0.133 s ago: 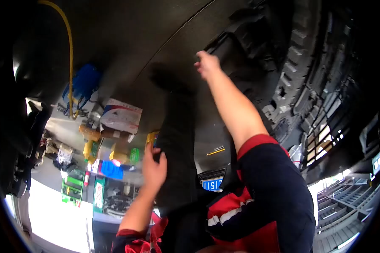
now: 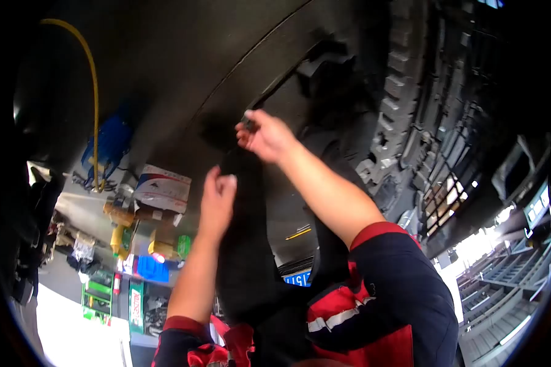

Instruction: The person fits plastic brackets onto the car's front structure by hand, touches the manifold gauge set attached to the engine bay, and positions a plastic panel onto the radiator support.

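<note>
- Upper garment point(image 2: 431, 306): dark navy body fabric with contrasting red sections.
- Right sleeve point(image 2: 398, 272): short, dark navy, finished at its edge by a broad red cuff point(image 2: 382, 233).
- Left sleeve point(image 2: 170, 347): same dark navy, red cuff point(image 2: 187, 323) at its edge.
- Front section: red panel point(image 2: 330, 304), crossed by a whitish strip point(image 2: 337, 318); second red panel point(image 2: 386, 344) below.
- Left front: red fabric point(image 2: 240, 337), folded and creased.
- Trousers point(image 2: 243, 238): black, plain, long-legged; details lost in shadow.
- Left grip point(image 2: 217, 199), right grip point(image 2: 267, 136): bare hands; forearms likewise uncovered.
</note>
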A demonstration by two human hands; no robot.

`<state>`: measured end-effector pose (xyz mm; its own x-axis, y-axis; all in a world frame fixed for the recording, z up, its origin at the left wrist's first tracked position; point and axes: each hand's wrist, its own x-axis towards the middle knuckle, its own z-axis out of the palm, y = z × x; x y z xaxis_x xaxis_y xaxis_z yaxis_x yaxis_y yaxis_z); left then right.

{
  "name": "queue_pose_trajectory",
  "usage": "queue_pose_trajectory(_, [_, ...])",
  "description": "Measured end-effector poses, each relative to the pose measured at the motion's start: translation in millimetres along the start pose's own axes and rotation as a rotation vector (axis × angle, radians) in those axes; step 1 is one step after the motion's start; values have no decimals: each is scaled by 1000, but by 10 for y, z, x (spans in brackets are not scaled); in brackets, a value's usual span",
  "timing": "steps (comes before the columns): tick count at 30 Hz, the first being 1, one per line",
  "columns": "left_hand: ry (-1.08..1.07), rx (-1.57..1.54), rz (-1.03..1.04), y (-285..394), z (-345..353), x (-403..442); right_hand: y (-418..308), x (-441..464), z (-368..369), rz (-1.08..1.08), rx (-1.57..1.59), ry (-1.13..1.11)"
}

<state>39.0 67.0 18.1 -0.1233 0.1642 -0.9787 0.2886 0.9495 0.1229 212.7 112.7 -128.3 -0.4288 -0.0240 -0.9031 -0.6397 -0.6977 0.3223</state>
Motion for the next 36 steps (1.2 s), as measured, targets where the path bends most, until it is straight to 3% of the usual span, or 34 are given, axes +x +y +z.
queue_pose_trajectory(2, [16,-487,181,693,301,720,-412,-76,226,-43,-38,-351])
queue_pose_trajectory(3, [13,-655,216,869,402,653,-382,-266,206,0,-44,-519])
queue_pose_trajectory(5, [-129,-391,179,1062,452,450,-387,-652,134,63,-67,-594])
queue_pose_trajectory(7, [-127,-417,211,840,579,404,-444,-835,49,102,-203,-579])
queue_pose_trajectory(9, [-210,-521,-6,1005,523,54,-423,-926,40,68,-694,-507])
queue_pose_trajectory(11, [-187,-421,-16,709,527,12,-338,-1086,176,-151,-1365,-395])
queue_pose_trajectory(13, [-193,-430,-177,613,431,-101,-207,-1237,294,-132,-1393,-400])
queue_pose_trajectory(14, [-166,-481,-114,416,400,-92,-232,-1269,368,-44,-1443,-509])
queue_pose_trajectory(15, [-138,-528,-51,217,355,-95,-279,-1189,318,-15,-1464,-755])
queue_pose_trajectory(17, [-154,-416,-93,94,120,-281,-678,-959,359,352,-1518,-1025])
queue_pose_trajectory(18, [-75,-419,-130,65,26,-401,-1027,-851,359,428,-1540,-850])
queue_pose_trajectory(19, [-33,-390,-109,-78,-76,-516,-1397,-629,297,302,-1687,-599])
queue_pose_trajectory(21, [68,-114,-252,-229,-178,-801,-2131,-295,134,-303,-2126,130])
queue_pose_trajectory(22, [121,-147,-206,-366,-181,-943,-2490,-30,-245,-509,-2121,520])
queue_pose_trajectory(23, [173,-181,-163,-437,-147,-1012,-2837,52,-381,-366,-2158,773])
queue_pose_trajectory(24, [212,-142,-42,-497,-82,-964,-3074,131,-544,-393,-2026,976])
queue_pose_trajectory(26, [268,-56,200,-525,47,-856,-3328,270,-729,-327,-2110,1098])
queue_pose_trajectory(28, [305,-127,243,-584,97,-740,-3273,422,-833,-308,-2218,1002])
queue_pose_trajectory(30, [308,-251,194,-553,129,-723,-3094,609,-1020,-423,-2284,970])
queue_pose_trajectory(34, [299,102,232,-424,12,-742,-3024,750,-1063,-455,-2148,1049])
queue_pose_trajectory(36, [309,-31,206,-500,59,-759,-2919,577,-948,-493,-2047,1054])
